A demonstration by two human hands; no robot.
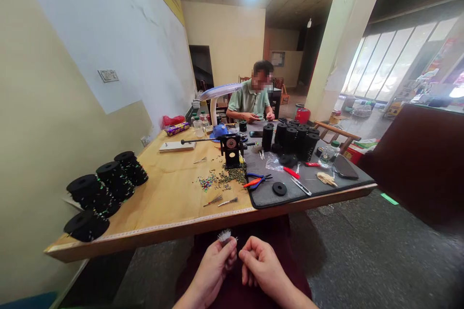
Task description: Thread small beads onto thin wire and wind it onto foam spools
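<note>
Over my lap, just off the table's front edge, my left hand (216, 266) pinches a bundle of thin, pale, wire-like pieces (224, 235) whose tips fan upward. Close beside it on the right, my right hand (261, 261) is closed, thumb against curled fingers. Whatever it may hold is too small or hidden to make out. Two similar thin bundles, one fanned (213, 200) and one narrower (227, 202), lie on the table in front of my hands. Behind them are small coloured pieces (206, 183) and a pile of tiny dark-and-yellowish parts (235, 176).
A black hand-cranked device (232, 147) and a blue-based lamp (219, 130) stand mid-table. Black spools (87, 186) line the left; more spools (290, 137) stand right. Pliers (258, 181), snips (300, 186) and a black disc (279, 189) lie on the grey mat (268, 198). A co-worker (250, 101) sits opposite.
</note>
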